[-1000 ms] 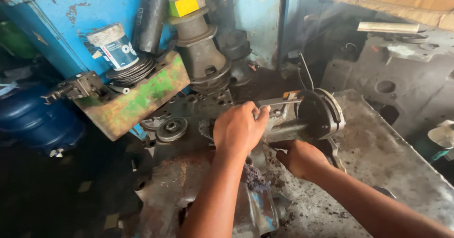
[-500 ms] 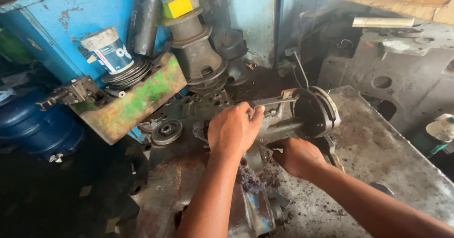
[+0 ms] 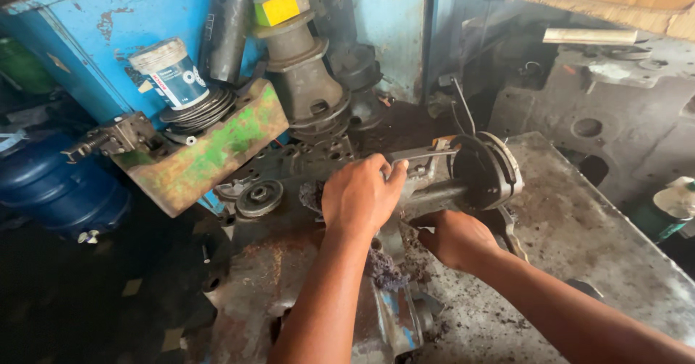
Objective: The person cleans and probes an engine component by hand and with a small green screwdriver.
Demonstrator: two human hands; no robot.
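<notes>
Curled fingers of the left hand (image 3: 360,194) close over a flat steel wrench (image 3: 416,153), whose handle runs toward three o'clock. Below, at five o'clock, the right hand (image 3: 455,238) clenches under the greasy grey metal shaft housing (image 3: 434,190); what it grips is hidden. At three o'clock the housing ends in a round dark brake drum (image 3: 483,171). All rest on a stained metal workbench (image 3: 579,241).

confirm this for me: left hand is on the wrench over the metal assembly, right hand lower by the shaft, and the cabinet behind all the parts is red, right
Not quite: the head view shows the cabinet is blue with rust patches, not red. The rest holds: the left hand grips the wrench over the metal assembly, and the right hand sits lower beside the shaft.
</notes>
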